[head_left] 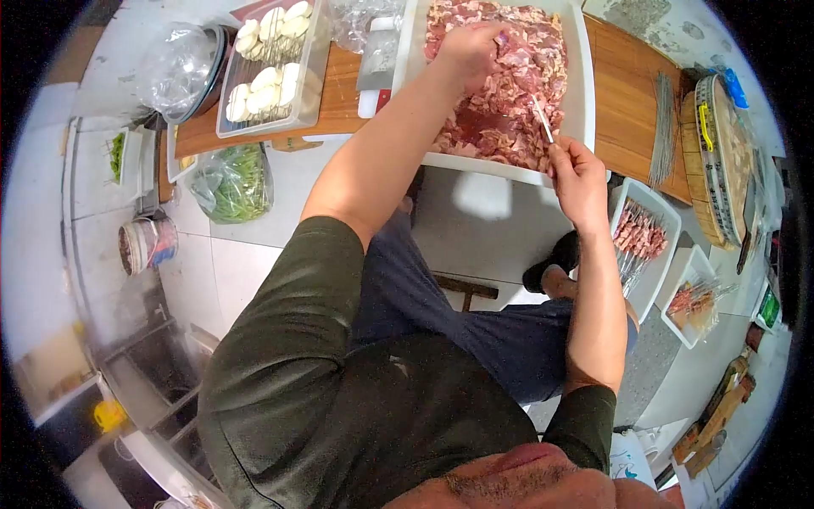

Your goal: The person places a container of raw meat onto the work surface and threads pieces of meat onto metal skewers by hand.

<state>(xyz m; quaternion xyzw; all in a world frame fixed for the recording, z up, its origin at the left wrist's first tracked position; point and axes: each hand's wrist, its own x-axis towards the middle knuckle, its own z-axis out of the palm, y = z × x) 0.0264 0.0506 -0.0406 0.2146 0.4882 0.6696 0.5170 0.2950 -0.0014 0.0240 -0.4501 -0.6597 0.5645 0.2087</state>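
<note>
A white tub [585,85] full of raw sliced meat [517,93] stands on the wooden table in front of me. My left hand [475,53] is over the far part of the meat, its fingers curled and closed on a piece of meat that they mostly cover. At the tub's near right edge, my right hand [580,182] is closed around the end of a thin, pale skewer [543,119]. The skewer slants up and left over the meat, with its far part among the pieces.
A bundle of metal skewers [662,127] and a round wooden board [721,161] lie to the right. Below is a white bin of loaded meat skewers [640,237]. On the left are a clear box of skewered white pieces [270,68] and a bag of greens [231,185].
</note>
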